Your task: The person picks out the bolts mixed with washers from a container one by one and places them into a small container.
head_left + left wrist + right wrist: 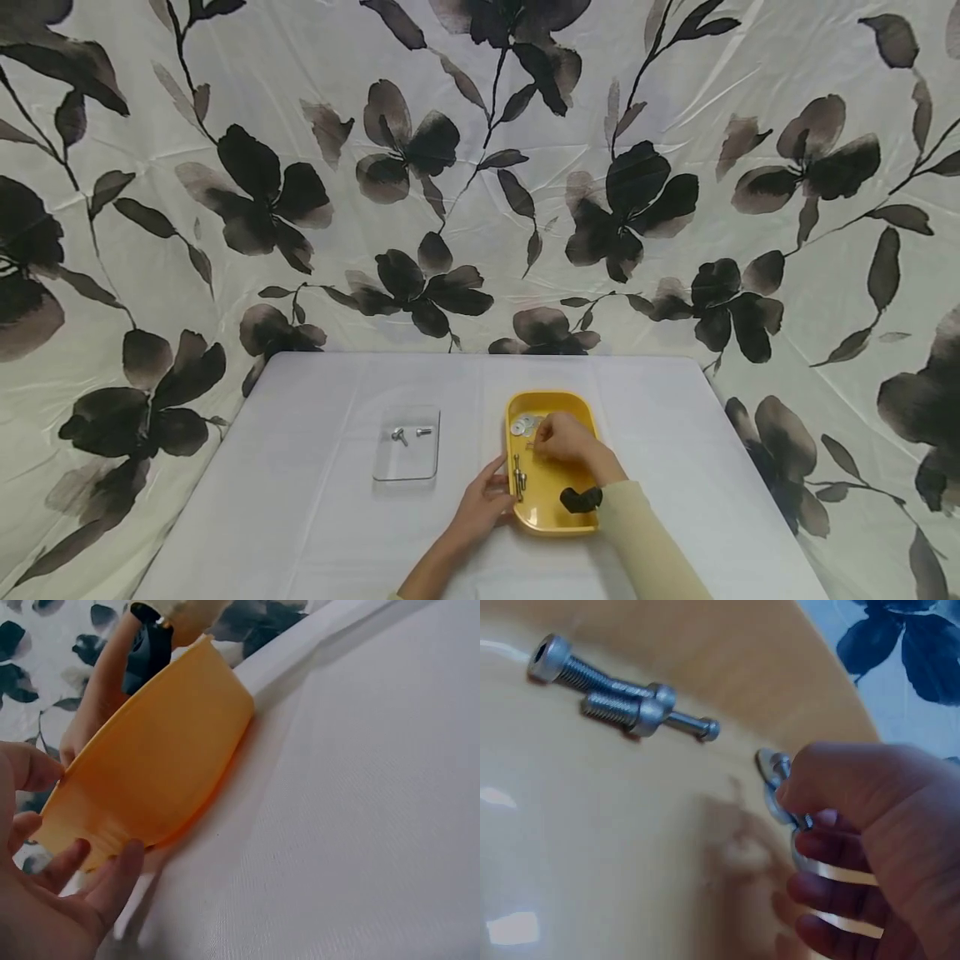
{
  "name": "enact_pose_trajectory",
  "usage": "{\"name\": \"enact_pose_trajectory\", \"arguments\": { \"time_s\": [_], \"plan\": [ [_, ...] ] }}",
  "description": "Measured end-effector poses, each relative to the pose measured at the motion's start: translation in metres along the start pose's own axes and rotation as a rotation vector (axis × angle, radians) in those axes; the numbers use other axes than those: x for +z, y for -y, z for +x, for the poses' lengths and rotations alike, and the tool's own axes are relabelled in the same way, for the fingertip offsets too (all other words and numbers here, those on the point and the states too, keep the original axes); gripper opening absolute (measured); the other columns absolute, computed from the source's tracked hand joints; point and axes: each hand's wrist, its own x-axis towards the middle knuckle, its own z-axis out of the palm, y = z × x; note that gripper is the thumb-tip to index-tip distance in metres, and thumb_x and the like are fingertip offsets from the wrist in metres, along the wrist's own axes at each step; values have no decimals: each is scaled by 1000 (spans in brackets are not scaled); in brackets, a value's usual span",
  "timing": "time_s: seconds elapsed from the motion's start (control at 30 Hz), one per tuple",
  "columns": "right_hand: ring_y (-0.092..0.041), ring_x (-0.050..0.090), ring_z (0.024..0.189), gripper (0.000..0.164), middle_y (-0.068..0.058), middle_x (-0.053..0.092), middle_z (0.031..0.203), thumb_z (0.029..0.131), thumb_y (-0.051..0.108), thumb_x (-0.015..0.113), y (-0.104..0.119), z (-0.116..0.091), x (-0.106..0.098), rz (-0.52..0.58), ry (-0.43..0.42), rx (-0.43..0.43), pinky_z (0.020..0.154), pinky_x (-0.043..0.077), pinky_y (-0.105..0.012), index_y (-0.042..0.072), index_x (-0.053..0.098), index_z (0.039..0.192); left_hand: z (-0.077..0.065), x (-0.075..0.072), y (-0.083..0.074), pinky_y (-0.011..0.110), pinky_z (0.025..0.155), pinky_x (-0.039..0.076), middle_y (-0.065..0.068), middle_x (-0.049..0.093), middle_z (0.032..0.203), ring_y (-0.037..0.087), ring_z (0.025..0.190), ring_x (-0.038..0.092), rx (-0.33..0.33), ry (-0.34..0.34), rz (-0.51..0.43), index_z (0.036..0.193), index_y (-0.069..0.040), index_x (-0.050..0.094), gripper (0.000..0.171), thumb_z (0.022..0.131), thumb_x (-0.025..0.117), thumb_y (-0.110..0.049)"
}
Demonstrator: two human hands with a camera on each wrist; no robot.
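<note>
Floral cloth (480,192) hangs beyond both hands: the left hand (483,500) touches the yellow tray (547,496) with spread fingers, while inside it the right hand (566,437) pinches a small screw (781,763), probably light, stiff and slippery, best gripped across its shank.

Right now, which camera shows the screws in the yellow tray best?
The right wrist view: the screws look big, threads and all. The head view shows them tiny, along one side of the tray. The left wrist view shows none, only the tray's outside.
</note>
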Motion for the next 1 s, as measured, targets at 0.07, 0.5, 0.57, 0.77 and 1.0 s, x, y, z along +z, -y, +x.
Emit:
{"name": "enact_pose_trajectory", "arguments": {
  "time_s": [0.07,0.5,0.57,0.77,1.0],
  "plan": [
    [-14,55,64,9,4,60,71,77,14,76,5,0,-3,-2,-28,-37,57,48,-25,15,68,73,-2,-3,-1,36,71,59,20,52,124,37,108,59,53,-20,69,147,-5,39,69,83,63,0],
    [-14,53,68,10,2,59,78,77,11,76,48,2,-37,-56,-120,-154,60,49,-26,11,67,80,-11,-42,-41,39,92,51,8,55,132,25,118,55,191,-65,402,137,-18,52,42,96,59,-12],
    [-14,54,67,9,2,60,78,77,10,76,52,3,-41,-54,-122,-159,59,50,-25,11,68,80,-12,-50,-49,37,91,51,4,55,131,23,117,55,199,-64,447,137,-22,53,41,97,59,-15],
    [-13,55,66,9,4,61,78,78,12,77,64,10,-47,-77,-115,-184,58,50,-25,12,69,81,-14,-77,-69,37,86,52,2,58,126,25,112,57,244,-76,532,135,-19,55,41,95,61,-11],
    [-12,55,68,7,6,61,78,80,15,76,76,18,-51,-115,-109,-221,62,51,-26,15,69,80,-14,-109,-80,39,85,51,5,59,124,26,111,57,247,-117,569,134,-16,57,40,94,63,-8]
  ]
}}
